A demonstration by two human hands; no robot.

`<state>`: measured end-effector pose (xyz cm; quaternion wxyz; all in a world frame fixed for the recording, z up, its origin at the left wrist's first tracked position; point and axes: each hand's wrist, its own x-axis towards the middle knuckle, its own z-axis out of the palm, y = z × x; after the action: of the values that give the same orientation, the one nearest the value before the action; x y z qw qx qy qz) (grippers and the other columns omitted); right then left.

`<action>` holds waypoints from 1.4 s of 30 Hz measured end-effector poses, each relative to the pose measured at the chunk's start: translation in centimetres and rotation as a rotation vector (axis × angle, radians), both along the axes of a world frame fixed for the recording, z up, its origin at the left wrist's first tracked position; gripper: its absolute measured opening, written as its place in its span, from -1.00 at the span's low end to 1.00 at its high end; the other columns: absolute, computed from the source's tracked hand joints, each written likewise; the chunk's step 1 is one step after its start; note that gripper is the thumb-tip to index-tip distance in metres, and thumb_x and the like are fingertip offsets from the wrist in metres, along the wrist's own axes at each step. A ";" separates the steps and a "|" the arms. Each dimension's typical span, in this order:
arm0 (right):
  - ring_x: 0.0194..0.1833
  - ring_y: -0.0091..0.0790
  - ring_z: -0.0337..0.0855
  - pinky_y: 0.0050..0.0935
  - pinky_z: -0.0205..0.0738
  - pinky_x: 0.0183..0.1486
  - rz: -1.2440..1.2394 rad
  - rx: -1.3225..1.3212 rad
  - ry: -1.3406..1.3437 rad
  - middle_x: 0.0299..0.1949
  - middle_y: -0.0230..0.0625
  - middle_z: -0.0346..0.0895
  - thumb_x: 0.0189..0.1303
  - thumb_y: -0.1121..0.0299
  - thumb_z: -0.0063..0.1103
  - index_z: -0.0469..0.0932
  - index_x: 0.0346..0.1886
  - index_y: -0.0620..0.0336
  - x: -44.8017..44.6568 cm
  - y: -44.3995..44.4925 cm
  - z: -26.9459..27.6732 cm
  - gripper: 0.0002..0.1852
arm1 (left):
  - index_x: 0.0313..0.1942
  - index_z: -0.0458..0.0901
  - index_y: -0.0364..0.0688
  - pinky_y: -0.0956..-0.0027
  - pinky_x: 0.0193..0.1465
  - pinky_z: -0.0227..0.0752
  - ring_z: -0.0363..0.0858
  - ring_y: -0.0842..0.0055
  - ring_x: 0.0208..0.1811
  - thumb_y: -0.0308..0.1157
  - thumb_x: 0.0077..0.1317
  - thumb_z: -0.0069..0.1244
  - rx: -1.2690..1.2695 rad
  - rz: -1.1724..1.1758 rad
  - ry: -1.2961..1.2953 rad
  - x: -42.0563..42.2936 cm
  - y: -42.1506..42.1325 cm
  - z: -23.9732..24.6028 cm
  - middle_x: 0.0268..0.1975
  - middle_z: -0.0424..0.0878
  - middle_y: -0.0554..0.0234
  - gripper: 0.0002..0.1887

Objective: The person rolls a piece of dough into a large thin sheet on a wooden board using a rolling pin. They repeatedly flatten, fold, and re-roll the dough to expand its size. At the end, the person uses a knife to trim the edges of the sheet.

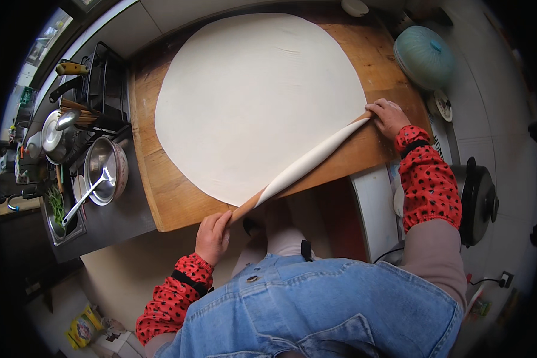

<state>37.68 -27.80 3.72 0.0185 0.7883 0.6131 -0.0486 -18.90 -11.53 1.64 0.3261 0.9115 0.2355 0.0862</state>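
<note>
A wide, thin sheet of dough [259, 98] covers most of a wooden board [170, 197]. Its near right edge is wrapped around a wooden rolling pin [247, 206], which lies slantwise along the board's front edge. My left hand [212, 237] grips the pin's near left end, just past the board's edge. At the far right end, my right hand [388, 117] has its fingers on the pin, beside the rim of the dough. Small wrinkles mark the sheet at its upper right. Dough hides the pin's middle.
Left of the board stand a black knife rack [105, 85], a metal bowl [107, 170] with a ladle [87, 197] and a sink with greens [56, 203]. A teal domed cover [425, 56] and a dark lidded pot [476, 201] are on the right. A small white bowl [354, 7] sits behind.
</note>
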 end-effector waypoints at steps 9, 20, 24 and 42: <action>0.00 -0.19 0.55 -0.22 0.35 0.09 -0.047 -0.166 -0.359 -0.17 -0.29 0.51 0.10 0.44 0.14 0.51 -0.26 0.02 -0.3 -3.4 -1.7 -0.87 | 0.18 0.42 -0.16 0.16 -0.05 0.53 0.67 0.07 -0.11 -0.31 0.28 0.14 -0.671 -0.228 0.372 5.2 -3.7 -0.3 -0.15 0.67 -0.10 -0.52; -0.23 0.02 0.50 -0.05 0.37 -0.16 -0.106 0.384 0.212 -0.39 -0.18 0.46 -0.01 0.54 0.09 0.54 -0.32 0.08 -13.0 -0.5 5.5 -0.84 | 0.03 0.58 -0.12 0.15 0.20 0.33 0.49 0.17 0.13 -0.47 0.11 0.23 0.556 0.219 -0.010 4.9 17.6 6.2 0.03 0.58 0.06 -0.57; -0.24 0.03 0.50 -0.01 0.38 -0.16 -0.389 0.461 0.192 -0.38 -0.21 0.48 -0.02 0.56 0.05 0.54 -0.30 0.05 -23.5 0.7 1.3 -0.80 | 0.25 0.38 -0.26 0.17 0.34 0.25 0.35 0.15 0.31 -0.38 0.23 0.21 0.113 0.621 -0.417 3.4 21.1 1.0 0.26 0.40 -0.05 -0.40; -0.05 -0.06 0.54 -0.08 0.35 0.05 -0.797 0.577 0.075 -0.21 -0.26 0.55 0.02 0.50 0.16 0.52 -0.18 0.05 -38.8 6.2 -2.6 -0.75 | -0.29 0.49 -0.09 0.42 -0.44 0.55 0.55 0.57 -0.51 -0.19 0.33 0.17 -1.245 0.747 0.112 4.9 17.9 -3.1 -0.45 0.54 0.41 -0.77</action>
<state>-1.10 -21.62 1.12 -0.2425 0.9322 0.2527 0.0915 -13.97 6.39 -1.42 0.7204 0.4190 0.5527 -0.0048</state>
